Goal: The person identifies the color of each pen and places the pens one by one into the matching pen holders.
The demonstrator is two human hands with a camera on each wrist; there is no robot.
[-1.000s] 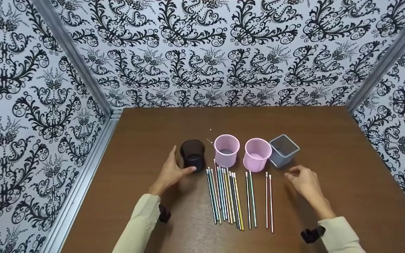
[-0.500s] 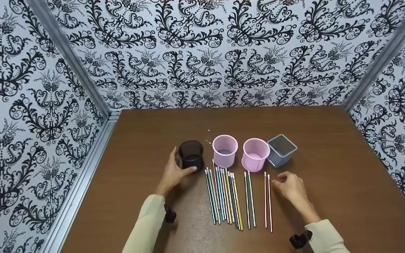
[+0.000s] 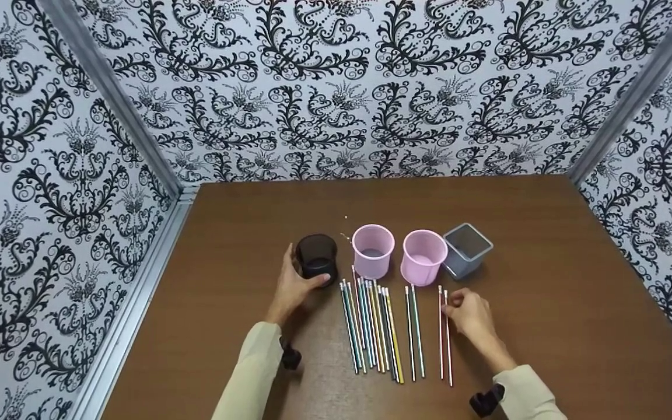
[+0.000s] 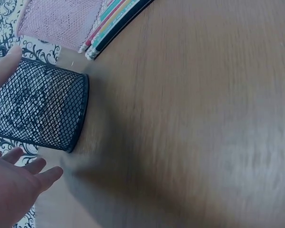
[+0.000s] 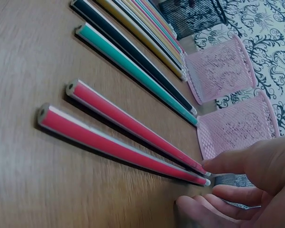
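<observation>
The left sleeve (image 3: 251, 368) and right sleeve (image 3: 527, 393) matched: long, plain, pale cream with a faint yellow-green cast, slightly creased and looser than the wrists where they ended. Beside those ends sat the left camera (image 3: 290, 357) and right camera (image 3: 486, 401), both small, chunky and black, their details too small to tell. The left hand (image 3: 294, 289) and right hand (image 3: 471, 315) were bare.

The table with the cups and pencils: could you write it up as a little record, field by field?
surface: brown table
cups: a black cup, two pink cups, a grey square cup
pencils: a large group, a green-and-dark pair, two red pencils
hands: left hand spread around the black cup; right hand at the red pencils' white-tipped ends
</observation>
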